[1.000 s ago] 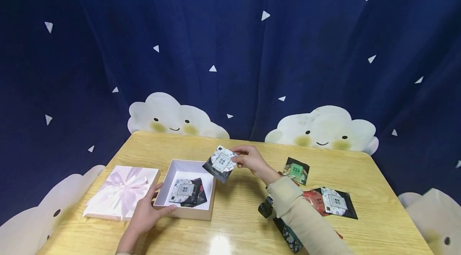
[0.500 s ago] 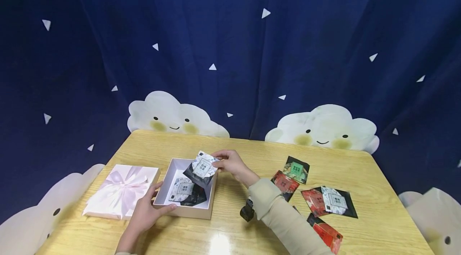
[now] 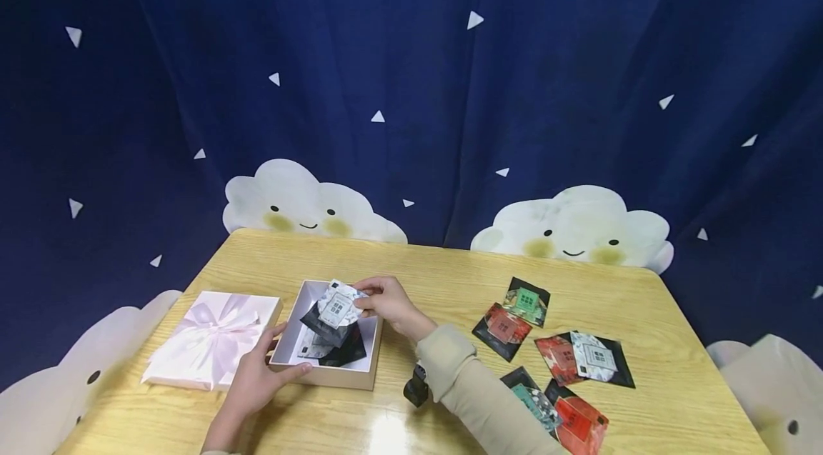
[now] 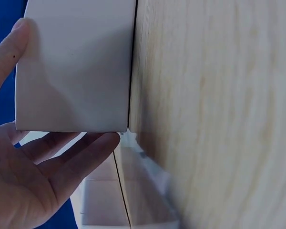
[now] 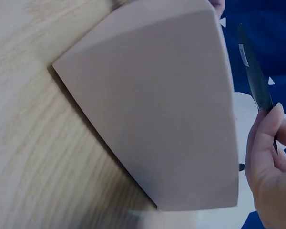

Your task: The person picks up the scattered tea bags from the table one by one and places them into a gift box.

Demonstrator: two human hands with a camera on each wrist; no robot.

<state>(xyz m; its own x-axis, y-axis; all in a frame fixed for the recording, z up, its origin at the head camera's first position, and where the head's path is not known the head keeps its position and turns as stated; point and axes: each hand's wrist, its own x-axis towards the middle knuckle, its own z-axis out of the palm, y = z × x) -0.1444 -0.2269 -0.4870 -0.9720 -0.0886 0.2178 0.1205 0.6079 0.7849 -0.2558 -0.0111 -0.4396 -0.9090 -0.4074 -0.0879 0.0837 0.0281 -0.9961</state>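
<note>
Curtain point(image 3: 424, 98): one, dark blue with small white triangles, across the room's 12 o'clock side; four cloud shapes point(image 3: 572, 219) showed along it.
Tabletop point(image 3: 444, 276): one, pale wood grain, with a bright glare near 6 o'clock.
Box point(image 3: 347, 378): one, white inside, lidless, towards the tabletop's 9 o'clock side.
Ribboned lid point(image 3: 193, 351): one, pale pink, just beside the box at 9 o'clock.
Left grip point(image 3: 253, 373): curved round the box's 7 o'clock corner, thumb on the near wall, fingers along the left.
Right grip point(image 3: 388, 305): at the box's 2 o'clock, pinching one white-and-black packet point(image 3: 339, 308) by its edge.
Packet in hand: at 9 o'clock from the right grip, tilted, above the box and clear of its rim.
Boxed packets point(image 3: 350, 351): at least two, overlapping beneath it; the full count was hidden.
Loose packets: six showed at 3 to 4 o'clock from the box, namely three red packets point(image 3: 504, 330), one green packet point(image 3: 527, 303), one teal packet point(image 3: 535, 402) and one white-fronted packet point(image 3: 594, 358).
</note>
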